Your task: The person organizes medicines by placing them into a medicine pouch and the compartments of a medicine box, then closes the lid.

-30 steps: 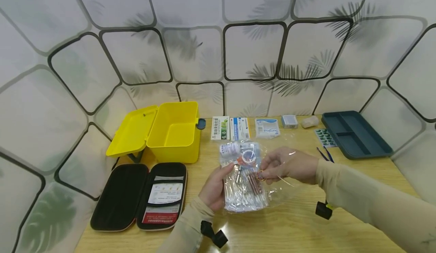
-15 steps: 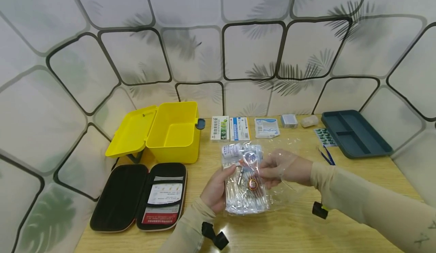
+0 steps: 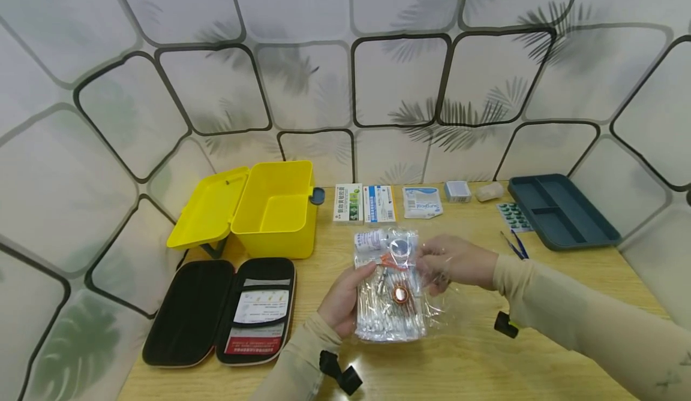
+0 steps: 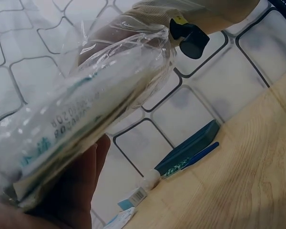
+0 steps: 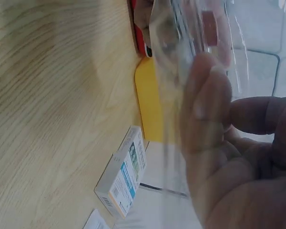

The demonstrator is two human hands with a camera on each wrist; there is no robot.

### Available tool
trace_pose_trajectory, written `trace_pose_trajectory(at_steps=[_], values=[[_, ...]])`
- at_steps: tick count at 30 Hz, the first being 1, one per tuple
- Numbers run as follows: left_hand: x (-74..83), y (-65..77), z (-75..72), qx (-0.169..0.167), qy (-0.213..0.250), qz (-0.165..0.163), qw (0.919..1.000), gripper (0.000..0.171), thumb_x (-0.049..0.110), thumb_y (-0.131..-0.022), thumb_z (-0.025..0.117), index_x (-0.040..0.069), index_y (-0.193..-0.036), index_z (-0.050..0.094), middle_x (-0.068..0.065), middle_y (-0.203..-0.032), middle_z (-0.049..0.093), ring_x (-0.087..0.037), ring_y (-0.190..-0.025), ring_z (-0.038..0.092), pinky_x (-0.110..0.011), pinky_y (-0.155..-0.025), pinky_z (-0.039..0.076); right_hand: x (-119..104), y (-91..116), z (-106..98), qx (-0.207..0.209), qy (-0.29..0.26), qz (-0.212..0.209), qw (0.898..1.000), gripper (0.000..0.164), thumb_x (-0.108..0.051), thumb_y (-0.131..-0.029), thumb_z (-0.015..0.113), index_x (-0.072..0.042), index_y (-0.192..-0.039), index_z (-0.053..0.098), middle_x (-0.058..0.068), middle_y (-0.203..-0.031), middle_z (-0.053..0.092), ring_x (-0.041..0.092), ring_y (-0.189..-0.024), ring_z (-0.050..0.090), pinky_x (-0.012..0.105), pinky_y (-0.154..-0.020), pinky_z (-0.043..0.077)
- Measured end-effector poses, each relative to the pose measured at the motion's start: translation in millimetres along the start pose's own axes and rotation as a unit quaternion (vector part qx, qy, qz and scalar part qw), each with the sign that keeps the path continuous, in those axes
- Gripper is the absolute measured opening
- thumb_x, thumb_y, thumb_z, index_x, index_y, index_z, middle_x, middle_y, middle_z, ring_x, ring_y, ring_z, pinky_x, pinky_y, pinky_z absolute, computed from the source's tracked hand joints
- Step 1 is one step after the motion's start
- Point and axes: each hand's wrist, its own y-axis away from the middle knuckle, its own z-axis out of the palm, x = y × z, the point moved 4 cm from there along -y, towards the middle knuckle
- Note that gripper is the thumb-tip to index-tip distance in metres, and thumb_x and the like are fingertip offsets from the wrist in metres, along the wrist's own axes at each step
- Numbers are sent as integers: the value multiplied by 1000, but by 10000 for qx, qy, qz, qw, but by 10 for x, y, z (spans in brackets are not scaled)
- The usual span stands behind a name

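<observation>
In the head view my left hand [image 3: 342,299] grips the left side of a clear plastic bag [image 3: 372,323], thumb in front. The bag is held up over the table. Inside are a bundle of cotton swabs [image 3: 369,308], a white roll of tape [image 3: 399,248], a white labelled roll [image 3: 369,240], an orange-red piece [image 3: 393,261] and a small round shiny thing with an orange rim [image 3: 400,294]. My right hand [image 3: 445,263] is at the bag's right edge, fingers curled, with loose film over them. The right wrist view shows thumb [image 5: 255,114] and fingers [image 5: 205,95] together at the film.
An open yellow box [image 3: 275,233] stands back left, an open black case [image 3: 189,317] before it. Along the back lie two medicine boxes [image 3: 348,202], a surgical packet [image 3: 423,203], a small box [image 3: 457,191] and a roll [image 3: 489,192]. Tweezers [image 3: 515,245], a blister pack [image 3: 513,216] and a dark tray [image 3: 564,212] are right.
The round orange-rimmed thing left my right hand's fingers and now lies in the bag over the swabs. My right hand has since moved to the bag's right edge.
</observation>
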Motion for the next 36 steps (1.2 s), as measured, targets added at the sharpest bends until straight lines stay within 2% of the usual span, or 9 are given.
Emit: trace_pose_trajectory(at_steps=[7,12,15,18,22,26,28,30,36], values=[[-21,-9,-26,47,-168,-211,9996,51,40,-99,46,4,-136,43,-10,-112,66,-22,-97,66,-39,-83,55,-4,38,-52,7,222,115,9997,26,-17,-101,47,5,-93,59,16,-79,61,25,-65,65,41,-63,58],[8,-18,-92,265,-61,-271,9993,52,42,-99,44,5,-135,44,-9,-110,66,-21,-95,67,-38,-82,56,-90,247,-349,150,268,-267,9992,29,-19,-103,46,6,-110,60,16,-89,63,23,-73,66,38,-68,58],[101,-9,-139,369,167,-120,9991,52,40,-99,43,5,-138,41,-9,-115,64,-22,-100,65,-39,-87,54,-97,441,-653,862,299,-916,9916,27,-16,-102,48,5,-115,57,15,-93,63,21,-75,64,35,-66,58],[218,19,-197,542,512,72,9972,51,37,-101,40,6,-141,37,-8,-119,62,-22,-106,62,-38,-92,51,125,588,-955,1957,274,-1111,9740,26,-18,-101,51,4,-114,56,10,-92,63,20,-73,61,32,-62,56],[350,62,-264,637,792,390,9941,47,36,-103,34,7,-140,34,-5,-119,60,-19,-107,59,-34,-94,48,756,617,-1237,2905,1075,-79,9508,37,-34,-99,52,-1,-113,58,4,-89,65,17,-72,62,31,-59,53],[418,88,-298,543,893,594,9928,46,37,-104,31,10,-141,34,-4,-121,60,-18,-108,59,-33,-96,47,1350,594,-1356,2997,2619,950,9125,49,-42,-97,53,3,-115,60,12,-92,67,26,-78,64,41,-64,53],[430,91,-312,510,938,645,9922,46,37,-104,31,10,-142,33,-3,-122,59,-18,-109,58,-33,-97,47,1544,604,-1377,2963,2981,1285,8983,59,-47,-96,53,7,-119,57,20,-100,66,34,-84,63,46,-66,51],[432,90,-326,516,961,663,9918,46,36,-104,31,11,-143,32,-3,-124,58,-18,-111,57,-33,-98,46,1686,624,-1385,2972,3021,1564,8922,71,-53,-94,52,11,-124,52,28,-109,61,42,-91,60,49,-66,51],[440,89,-347,618,932,630,9917,47,36,-104,32,12,-144,32,-4,-128,56,-17,-113,56,-32,-100,44,1947,646,-1374,2729,2764,2298,8923,94,-66,-90,45,18,-133,37,40,-126,45,55,-104,49,57,-72,49]])
